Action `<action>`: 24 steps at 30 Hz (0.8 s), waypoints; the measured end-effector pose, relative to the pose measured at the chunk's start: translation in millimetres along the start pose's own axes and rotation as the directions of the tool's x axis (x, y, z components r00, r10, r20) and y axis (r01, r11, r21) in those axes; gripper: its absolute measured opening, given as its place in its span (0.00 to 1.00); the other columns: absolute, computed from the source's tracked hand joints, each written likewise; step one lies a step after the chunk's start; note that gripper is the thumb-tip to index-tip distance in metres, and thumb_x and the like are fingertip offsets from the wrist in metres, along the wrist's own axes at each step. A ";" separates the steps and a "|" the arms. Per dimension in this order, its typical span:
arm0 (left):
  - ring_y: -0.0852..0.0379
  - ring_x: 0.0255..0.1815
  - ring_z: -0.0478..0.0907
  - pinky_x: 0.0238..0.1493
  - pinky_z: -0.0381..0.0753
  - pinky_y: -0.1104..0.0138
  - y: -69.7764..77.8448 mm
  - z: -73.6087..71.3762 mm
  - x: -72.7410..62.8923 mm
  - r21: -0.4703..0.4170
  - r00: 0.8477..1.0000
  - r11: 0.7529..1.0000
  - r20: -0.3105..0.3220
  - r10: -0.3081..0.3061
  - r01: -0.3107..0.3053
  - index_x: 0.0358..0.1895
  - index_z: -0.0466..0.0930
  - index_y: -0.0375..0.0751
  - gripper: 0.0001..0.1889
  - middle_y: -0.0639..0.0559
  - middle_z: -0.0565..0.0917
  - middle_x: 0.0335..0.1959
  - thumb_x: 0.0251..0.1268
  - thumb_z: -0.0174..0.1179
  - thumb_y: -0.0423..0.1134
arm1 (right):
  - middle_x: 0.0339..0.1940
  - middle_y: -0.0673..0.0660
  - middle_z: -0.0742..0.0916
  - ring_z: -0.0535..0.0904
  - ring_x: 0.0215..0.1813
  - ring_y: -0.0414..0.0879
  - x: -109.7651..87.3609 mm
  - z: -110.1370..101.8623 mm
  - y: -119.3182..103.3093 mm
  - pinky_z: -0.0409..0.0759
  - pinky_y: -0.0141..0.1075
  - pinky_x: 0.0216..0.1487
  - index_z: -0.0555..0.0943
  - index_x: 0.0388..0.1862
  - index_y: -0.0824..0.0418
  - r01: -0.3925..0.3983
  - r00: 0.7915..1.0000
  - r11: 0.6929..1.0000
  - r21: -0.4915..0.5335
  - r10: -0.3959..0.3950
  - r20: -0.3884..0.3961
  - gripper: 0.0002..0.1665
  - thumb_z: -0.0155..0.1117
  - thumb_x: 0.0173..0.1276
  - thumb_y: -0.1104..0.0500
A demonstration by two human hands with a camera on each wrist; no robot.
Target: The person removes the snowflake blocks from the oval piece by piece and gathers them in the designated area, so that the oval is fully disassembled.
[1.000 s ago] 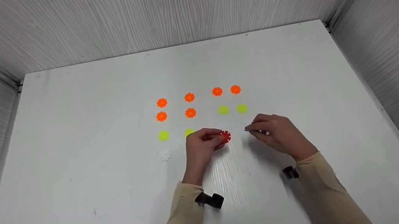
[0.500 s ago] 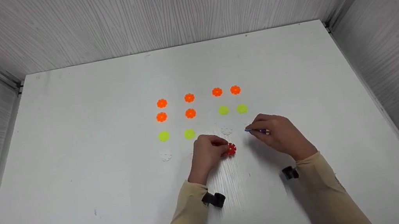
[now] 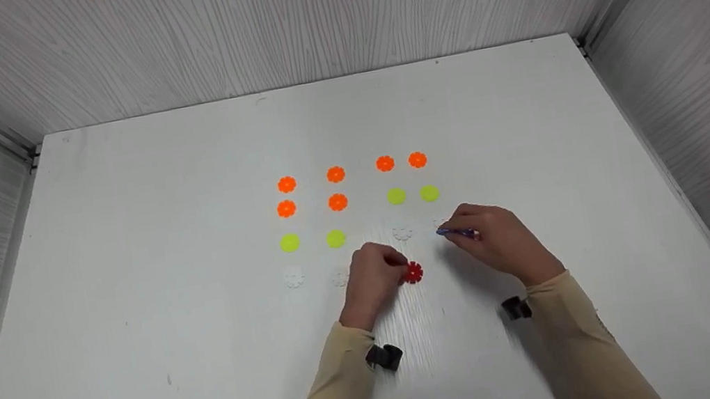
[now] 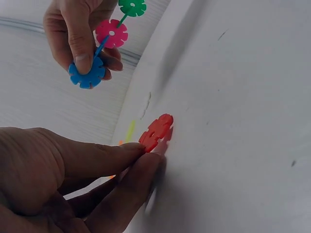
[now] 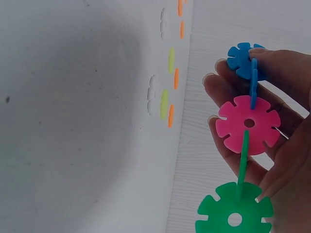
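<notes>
Thumb and fingertips of my left hand (image 3: 373, 282) pinch a red notched plastic disc (image 4: 158, 130) by its edge. The disc is tilted, low over the white table, with its far edge at or very near the surface. My right hand (image 3: 493, 241) holds a chain of interlocked notched discs up off the table. Its thumb and fingers pinch the blue disc (image 5: 239, 60) at one end. A pink disc (image 5: 249, 125) sits mid-chain, and a green disc (image 5: 235, 211) is at the other end, linked by discs seen edge-on.
Loose discs lie flat in rough rows on the table (image 3: 168, 312): several orange discs (image 3: 338, 202) at the back, several yellow-green discs (image 3: 335, 238) in the middle, several white discs (image 3: 294, 277) nearer me. A wood-grain panel (image 3: 300, 17) rises behind, with side panels left and right.
My left hand has drawn the red disc toward me and slightly right, lowering it toward the table, uncovering a yellow-green disc and white discs. The right hand stays nearly still with the chain.
</notes>
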State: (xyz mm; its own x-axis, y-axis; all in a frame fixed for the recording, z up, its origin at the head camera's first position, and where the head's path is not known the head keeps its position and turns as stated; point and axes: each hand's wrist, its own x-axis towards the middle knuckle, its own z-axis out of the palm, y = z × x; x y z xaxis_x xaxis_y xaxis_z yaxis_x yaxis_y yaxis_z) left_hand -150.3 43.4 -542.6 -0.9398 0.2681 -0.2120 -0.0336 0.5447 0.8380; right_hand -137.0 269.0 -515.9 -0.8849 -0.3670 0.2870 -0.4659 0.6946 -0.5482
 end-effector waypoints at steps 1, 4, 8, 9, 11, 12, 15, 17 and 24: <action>0.55 0.35 0.79 0.42 0.82 0.63 -0.2 0.2 0.0 0.011 1.000 1.000 -0.002 0.009 -0.009 0.34 0.89 0.37 0.04 0.51 0.85 0.31 0.59 0.65 0.28 | 0.35 0.45 0.85 0.77 0.33 0.39 0.1 0.0 -0.2 0.80 0.37 0.36 0.89 0.41 0.60 -0.001 1.000 1.000 0.002 0.001 -0.001 0.08 0.71 0.62 0.66; 0.55 0.35 0.79 0.42 0.82 0.62 -0.2 0.0 -0.5 0.049 0.999 0.998 -0.013 0.034 -0.033 0.35 0.88 0.36 0.04 0.51 0.84 0.31 0.59 0.65 0.28 | 0.35 0.45 0.84 0.77 0.34 0.39 -0.1 0.7 0.4 0.80 0.37 0.36 0.89 0.41 0.60 -0.007 1.000 1.000 0.009 0.007 0.004 0.09 0.72 0.62 0.67; 0.55 0.35 0.79 0.41 0.82 0.62 1.2 -1.5 -1.3 0.083 0.997 0.995 -0.045 0.059 -0.055 0.35 0.88 0.36 0.05 0.52 0.85 0.31 0.58 0.64 0.30 | 0.34 0.45 0.84 0.77 0.33 0.39 -0.3 1.3 1.3 0.79 0.37 0.35 0.89 0.41 0.60 -0.007 1.000 1.000 0.008 0.007 0.007 0.08 0.72 0.62 0.66; 0.56 0.35 0.79 0.40 0.82 0.62 1.7 -2.2 -1.4 0.083 0.997 0.995 -0.053 0.064 -0.059 0.34 0.89 0.36 0.05 0.52 0.85 0.31 0.58 0.64 0.30 | 0.34 0.45 0.84 0.77 0.33 0.39 -0.3 1.4 1.6 0.80 0.37 0.35 0.89 0.41 0.60 -0.003 1.000 1.000 0.007 0.003 0.006 0.08 0.72 0.62 0.67; 0.56 0.34 0.79 0.40 0.82 0.62 3.1 -3.9 -2.0 0.069 0.995 0.995 -0.065 0.070 -0.066 0.34 0.89 0.37 0.05 0.52 0.85 0.30 0.59 0.63 0.31 | 0.34 0.45 0.85 0.77 0.33 0.39 0.2 0.8 1.1 0.80 0.39 0.35 0.89 0.41 0.60 -0.002 1.000 1.000 0.011 0.002 0.006 0.08 0.72 0.62 0.66; 0.56 0.34 0.79 0.39 0.82 0.63 3.6 -4.9 -2.2 0.057 0.995 0.996 -0.070 0.076 -0.073 0.34 0.89 0.38 0.05 0.53 0.85 0.30 0.60 0.63 0.31 | 0.35 0.45 0.85 0.78 0.34 0.39 0.5 0.5 0.8 0.81 0.39 0.37 0.89 0.41 0.59 -0.009 1.000 1.000 0.019 0.009 0.010 0.09 0.72 0.62 0.66; 0.57 0.34 0.78 0.40 0.81 0.65 6.1 -6.9 -2.4 0.001 0.990 0.994 -0.082 0.111 -0.112 0.36 0.88 0.40 0.05 0.55 0.84 0.31 0.63 0.63 0.33 | 0.33 0.44 0.86 0.78 0.34 0.39 1.1 -1.1 -2.1 0.81 0.41 0.37 0.87 0.40 0.56 -0.074 0.997 0.995 0.062 0.072 0.036 0.08 0.72 0.63 0.64; 0.58 0.36 0.78 0.42 0.81 0.66 8.5 -7.2 -2.5 -0.045 0.984 0.986 -0.082 0.159 -0.163 0.39 0.88 0.40 0.05 0.56 0.84 0.33 0.64 0.63 0.34 | 0.31 0.45 0.86 0.78 0.32 0.40 1.2 -2.2 -4.5 0.80 0.40 0.34 0.85 0.38 0.53 -0.125 0.991 0.988 0.088 0.121 0.058 0.06 0.72 0.63 0.62; 0.57 0.40 0.81 0.42 0.83 0.69 16.1 -2.2 -3.2 -0.268 0.935 0.898 -0.040 0.351 -0.349 0.46 0.84 0.36 0.08 0.54 0.82 0.39 0.65 0.64 0.32 | 0.29 0.48 0.87 0.77 0.29 0.40 3.0 -2.5 -9.6 0.78 0.36 0.30 0.84 0.34 0.51 -0.099 0.992 0.981 0.166 0.084 0.094 0.04 0.71 0.64 0.61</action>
State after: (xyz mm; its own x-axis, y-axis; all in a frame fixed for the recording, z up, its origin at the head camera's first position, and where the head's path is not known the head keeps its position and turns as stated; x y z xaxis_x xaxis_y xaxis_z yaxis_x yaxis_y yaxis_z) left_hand -148.5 49.6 -527.3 -0.9044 0.4106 0.1162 0.2065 0.1829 0.9612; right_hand -135.2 262.8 -507.9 -0.9169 -0.3633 0.1649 -0.3690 0.6149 -0.6969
